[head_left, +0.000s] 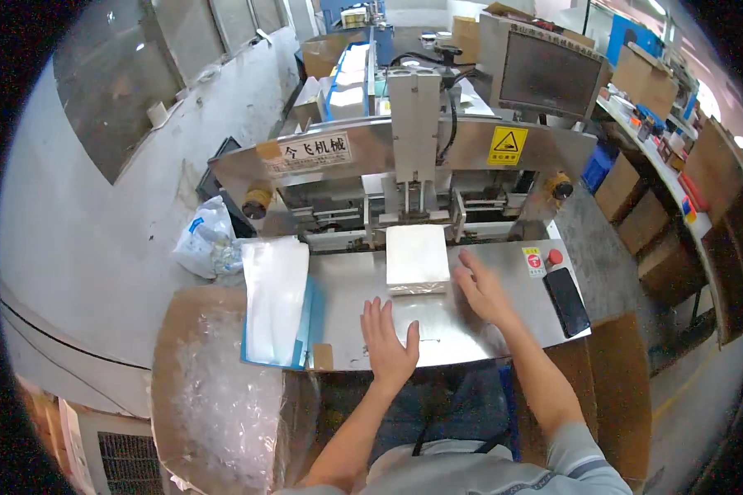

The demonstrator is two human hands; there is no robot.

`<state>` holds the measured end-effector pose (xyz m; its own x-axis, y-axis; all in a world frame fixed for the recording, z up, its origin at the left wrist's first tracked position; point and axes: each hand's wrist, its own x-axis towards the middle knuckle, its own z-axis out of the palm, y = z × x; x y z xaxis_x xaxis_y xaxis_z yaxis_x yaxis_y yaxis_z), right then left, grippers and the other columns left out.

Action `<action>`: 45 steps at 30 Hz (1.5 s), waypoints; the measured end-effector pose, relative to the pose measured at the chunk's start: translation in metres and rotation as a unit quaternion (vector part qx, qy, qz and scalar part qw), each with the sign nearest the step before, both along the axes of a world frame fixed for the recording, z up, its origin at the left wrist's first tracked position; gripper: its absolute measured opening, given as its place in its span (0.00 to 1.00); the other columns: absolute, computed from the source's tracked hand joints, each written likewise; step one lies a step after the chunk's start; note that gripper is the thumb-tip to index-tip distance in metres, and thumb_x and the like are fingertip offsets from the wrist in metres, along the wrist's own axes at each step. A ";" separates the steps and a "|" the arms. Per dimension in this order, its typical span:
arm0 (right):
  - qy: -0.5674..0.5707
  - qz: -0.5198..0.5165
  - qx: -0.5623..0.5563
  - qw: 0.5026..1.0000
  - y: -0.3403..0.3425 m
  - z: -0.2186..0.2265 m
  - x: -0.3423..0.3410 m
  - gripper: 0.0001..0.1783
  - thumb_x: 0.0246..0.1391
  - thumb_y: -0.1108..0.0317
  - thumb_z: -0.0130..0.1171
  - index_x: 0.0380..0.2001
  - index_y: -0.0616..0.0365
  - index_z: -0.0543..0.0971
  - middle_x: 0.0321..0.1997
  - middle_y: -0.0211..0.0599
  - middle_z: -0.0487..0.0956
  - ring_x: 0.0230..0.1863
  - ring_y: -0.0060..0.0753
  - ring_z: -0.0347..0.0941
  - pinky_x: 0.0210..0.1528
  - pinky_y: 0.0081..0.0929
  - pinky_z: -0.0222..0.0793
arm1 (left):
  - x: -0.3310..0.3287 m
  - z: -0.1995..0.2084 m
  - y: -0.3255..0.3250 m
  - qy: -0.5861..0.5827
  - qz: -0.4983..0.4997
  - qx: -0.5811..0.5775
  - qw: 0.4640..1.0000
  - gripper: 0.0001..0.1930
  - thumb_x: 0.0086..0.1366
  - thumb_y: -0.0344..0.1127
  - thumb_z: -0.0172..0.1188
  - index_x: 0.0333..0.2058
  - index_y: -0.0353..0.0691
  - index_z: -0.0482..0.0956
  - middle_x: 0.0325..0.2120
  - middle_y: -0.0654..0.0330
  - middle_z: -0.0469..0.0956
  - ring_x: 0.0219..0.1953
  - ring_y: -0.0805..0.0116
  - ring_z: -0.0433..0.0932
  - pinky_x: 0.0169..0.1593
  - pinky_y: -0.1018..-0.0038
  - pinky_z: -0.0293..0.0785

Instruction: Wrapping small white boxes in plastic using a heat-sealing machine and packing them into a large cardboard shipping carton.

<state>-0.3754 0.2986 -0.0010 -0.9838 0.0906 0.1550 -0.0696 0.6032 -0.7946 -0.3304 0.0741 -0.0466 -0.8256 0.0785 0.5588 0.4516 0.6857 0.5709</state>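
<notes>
A white block-shaped pack point(417, 254) with a shiny clear wrap along its near side rests on the steel worktop, up against the machine's middle opening. My left hand point(388, 342) is just nearer than the pack and to its left, fingers extended over the metal, holding nothing. To the right of the pack is my right hand point(480, 287), its fingers stretched out and nothing in its grasp; whether a fingertip touches the pack I cannot tell. At the worktop's left lies a stack of white plastic sleeves point(274, 297) on a blue holder point(312, 318).
A steel machine point(371, 148) with a central column stands behind the worktop point(347, 289). At the right edge are a black phone point(566, 304) and a red button point(555, 257). A carton of clear film point(223, 404) stands at left, a white bag point(206, 239) beyond it.
</notes>
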 end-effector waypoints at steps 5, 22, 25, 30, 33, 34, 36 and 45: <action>-0.023 0.023 -0.067 0.997 -0.004 -0.008 0.005 0.39 0.66 0.50 0.52 0.66 0.74 0.62 0.63 0.69 0.70 0.65 0.59 0.69 0.66 0.39 0.63 | -0.004 0.001 0.003 -0.028 0.000 -0.001 1.000 0.34 0.65 0.41 0.62 0.62 0.26 0.61 0.63 0.34 0.61 0.68 0.33 0.56 0.70 0.47 0.51; 0.074 -0.005 -0.298 0.952 -0.030 0.002 0.007 0.45 0.52 0.65 0.71 0.69 0.62 0.62 0.69 0.47 0.68 0.65 0.41 0.68 0.66 0.37 0.62 | -0.065 0.005 -0.014 -0.344 -0.206 0.292 0.868 0.25 0.70 0.43 0.58 0.58 0.31 0.71 0.49 0.54 0.80 0.50 0.66 0.79 0.53 0.71 0.74; 0.274 0.104 0.105 0.950 -0.025 0.047 0.068 0.39 0.48 0.69 0.71 0.64 0.61 0.68 0.64 0.52 0.71 0.63 0.53 0.68 0.65 0.44 0.65 | -0.040 0.043 -0.014 -0.494 -0.167 0.475 0.708 0.28 0.73 0.54 0.51 0.60 0.37 0.69 0.50 0.55 0.78 0.48 0.65 0.79 0.52 0.69 0.75; 0.160 0.272 0.043 0.948 -0.027 0.048 0.104 0.40 0.44 0.65 0.74 0.61 0.60 0.71 0.64 0.53 0.70 0.63 0.58 0.67 0.64 0.46 0.66 | -0.023 0.062 -0.031 -0.455 -0.243 0.448 0.730 0.31 0.71 0.55 0.54 0.62 0.37 0.67 0.51 0.56 0.77 0.51 0.64 0.77 0.53 0.67 0.75; 0.211 0.197 0.126 0.949 -0.015 0.065 0.082 0.51 0.39 0.60 0.79 0.66 0.59 0.65 0.61 0.54 0.73 0.61 0.58 0.70 0.62 0.42 0.68 | -0.018 0.063 -0.028 -0.456 -0.284 0.297 0.789 0.30 0.65 0.41 0.66 0.61 0.33 0.70 0.51 0.57 0.77 0.51 0.69 0.75 0.54 0.71 0.72; 0.167 0.211 0.117 0.956 -0.005 0.058 0.070 0.60 0.35 0.56 0.79 0.70 0.56 0.58 0.63 0.55 0.71 0.63 0.56 0.69 0.62 0.41 0.69 | -0.018 0.061 -0.019 -0.459 -0.286 0.293 0.788 0.30 0.65 0.41 0.66 0.61 0.33 0.70 0.51 0.57 0.77 0.51 0.69 0.75 0.54 0.71 0.72; 0.024 0.247 0.004 0.969 0.011 0.057 0.066 0.62 0.34 0.56 0.80 0.71 0.58 0.56 0.64 0.56 0.71 0.63 0.55 0.69 0.64 0.41 0.67 | -0.017 0.057 -0.002 -0.484 -0.349 0.301 0.744 0.30 0.66 0.40 0.65 0.62 0.32 0.70 0.51 0.58 0.77 0.50 0.70 0.76 0.54 0.72 0.72; -0.056 0.066 -0.275 0.957 0.090 0.004 0.120 0.57 0.37 0.66 0.81 0.69 0.65 0.59 0.65 0.46 0.71 0.66 0.36 0.65 0.70 0.34 0.57 | -0.120 0.022 0.036 -0.466 -0.200 0.481 0.715 0.19 0.68 0.44 0.61 0.50 0.34 0.77 0.41 0.57 0.81 0.45 0.66 0.80 0.51 0.70 0.78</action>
